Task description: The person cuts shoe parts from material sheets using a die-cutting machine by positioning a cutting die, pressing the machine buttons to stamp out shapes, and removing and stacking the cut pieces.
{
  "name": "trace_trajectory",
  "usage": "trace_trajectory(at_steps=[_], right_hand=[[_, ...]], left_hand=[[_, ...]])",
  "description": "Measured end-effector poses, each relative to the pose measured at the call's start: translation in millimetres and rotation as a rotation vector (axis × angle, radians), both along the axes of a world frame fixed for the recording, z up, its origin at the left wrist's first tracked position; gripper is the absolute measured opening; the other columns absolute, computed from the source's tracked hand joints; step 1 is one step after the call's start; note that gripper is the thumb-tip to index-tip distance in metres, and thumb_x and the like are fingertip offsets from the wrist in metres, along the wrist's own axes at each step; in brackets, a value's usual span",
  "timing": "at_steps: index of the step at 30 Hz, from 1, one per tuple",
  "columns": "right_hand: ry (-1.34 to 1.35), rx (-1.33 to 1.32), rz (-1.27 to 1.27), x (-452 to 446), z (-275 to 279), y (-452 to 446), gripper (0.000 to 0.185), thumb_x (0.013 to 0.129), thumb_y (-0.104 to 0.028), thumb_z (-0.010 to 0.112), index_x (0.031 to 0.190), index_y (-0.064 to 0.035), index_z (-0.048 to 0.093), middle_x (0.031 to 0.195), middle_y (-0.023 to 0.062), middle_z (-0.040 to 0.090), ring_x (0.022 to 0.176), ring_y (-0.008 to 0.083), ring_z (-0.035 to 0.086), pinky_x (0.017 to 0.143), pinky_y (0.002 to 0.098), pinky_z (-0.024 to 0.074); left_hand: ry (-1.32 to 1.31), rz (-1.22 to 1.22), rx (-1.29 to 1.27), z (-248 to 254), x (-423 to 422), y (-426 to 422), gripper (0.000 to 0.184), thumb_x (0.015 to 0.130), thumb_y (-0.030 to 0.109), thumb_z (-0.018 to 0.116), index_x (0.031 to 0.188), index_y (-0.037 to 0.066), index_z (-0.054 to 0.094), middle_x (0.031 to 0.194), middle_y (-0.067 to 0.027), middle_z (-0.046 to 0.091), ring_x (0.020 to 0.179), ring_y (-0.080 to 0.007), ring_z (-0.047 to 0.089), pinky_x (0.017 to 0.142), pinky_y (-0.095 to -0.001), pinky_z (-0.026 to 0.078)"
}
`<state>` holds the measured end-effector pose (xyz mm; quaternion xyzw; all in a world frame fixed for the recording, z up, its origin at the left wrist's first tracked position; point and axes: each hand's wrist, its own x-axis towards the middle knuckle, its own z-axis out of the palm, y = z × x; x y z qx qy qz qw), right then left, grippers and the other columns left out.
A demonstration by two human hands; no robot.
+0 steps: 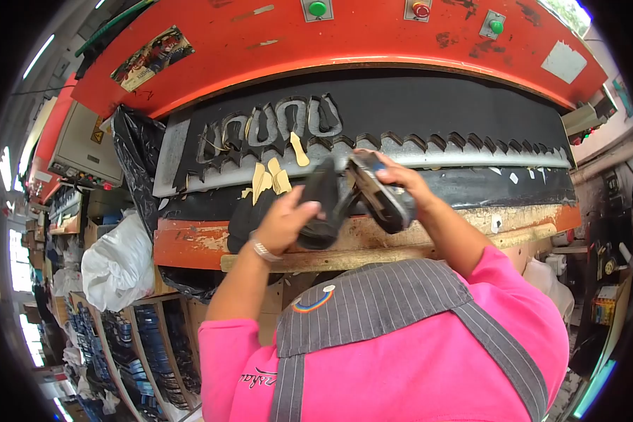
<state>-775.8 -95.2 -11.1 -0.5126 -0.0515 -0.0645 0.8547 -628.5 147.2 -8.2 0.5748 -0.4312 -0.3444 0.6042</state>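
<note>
My left hand [286, 221] is closed on a black sole-shaped piece [320, 207], blurred by motion; whether it is one layer or a stack I cannot tell. In my right hand [399, 181] is a sole-shaped cutting die [381, 199] with dark walls, tilted and held above the bench edge. The two things are side by side, close together at their upper ends. Cream sole-shaped pieces [261, 181] lie left of my hands, and one cream piece [299, 150] lies farther up. More black cut pieces [243, 221] rest beside my left wrist.
Several horseshoe-like dies [324, 116] stand on the black sheet [429, 105], whose near edge is scalloped. Above is a red press beam [260, 46] with a green button [318, 9] and a red button [420, 9]. A white bag [119, 264] sits at left.
</note>
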Motion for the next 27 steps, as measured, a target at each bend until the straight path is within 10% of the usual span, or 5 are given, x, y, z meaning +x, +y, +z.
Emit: trace_trajectory(at_steps=[5,10,15,20,27], right_hand=[[0.175,-0.366,-0.272,-18.0,31.7,-81.4,0.076,0.078,-0.025,0.063,0.148,-0.0207,0.033,0.122,0.0192,0.053,0.097,0.0263,0.061,0.071,0.0386,0.0577],[-0.205,-1.755,-0.460,23.7,93.4,-92.4,0.077,0.070,-0.007,0.067,0.143,-0.0099,0.041,0.131,0.0116,0.055,0.130,0.0237,0.046,0.108,0.0376,0.0352],[-0.847,-2.573,-0.113,109.0,87.6,-119.7,0.039,0.085,-0.013,0.056,0.124,-0.0120,0.056,0.132,0.0019,0.057,0.132,0.0197,0.045,0.111,0.0368,0.0304],[-0.816,-2.505,0.048,128.4,63.7,-119.7,0.039,0.086,-0.019,0.056,0.125,-0.0140,0.058,0.136,0.0059,0.054,0.134,0.0253,0.043,0.109,0.0415,0.0354],[-0.028,-1.826,-0.627,98.5,24.6,-140.5,0.093,0.069,-0.046,0.081,0.148,-0.0216,0.038,0.151,0.0246,0.034,0.142,0.0428,0.027,0.113,0.0527,0.0258]], left_hand=[[0.197,0.162,0.237,-23.2,63.6,72.5,0.036,0.095,0.017,0.061,0.126,0.000,0.051,0.097,-0.0032,0.061,0.085,-0.0119,0.058,0.081,-0.0257,0.049],[-1.049,0.497,0.548,23.1,81.1,67.5,0.102,0.077,0.057,0.074,0.146,-0.006,0.032,0.141,-0.0286,0.039,0.127,-0.0399,0.042,0.109,-0.0420,0.035],[-0.966,0.565,0.268,59.0,64.9,-19.6,0.081,0.082,0.053,0.071,0.136,-0.002,0.049,0.132,-0.0244,0.053,0.127,-0.0366,0.047,0.109,-0.0418,0.035],[-1.089,0.369,0.239,17.9,80.0,-134.8,0.054,0.087,0.034,0.064,0.129,0.003,0.059,0.125,-0.0201,0.059,0.118,-0.0368,0.052,0.104,-0.0409,0.040],[-1.065,0.539,0.383,-18.4,76.6,-200.4,0.049,0.085,0.021,0.054,0.132,0.007,0.057,0.122,-0.0119,0.056,0.116,-0.0318,0.048,0.098,-0.0461,0.039]])
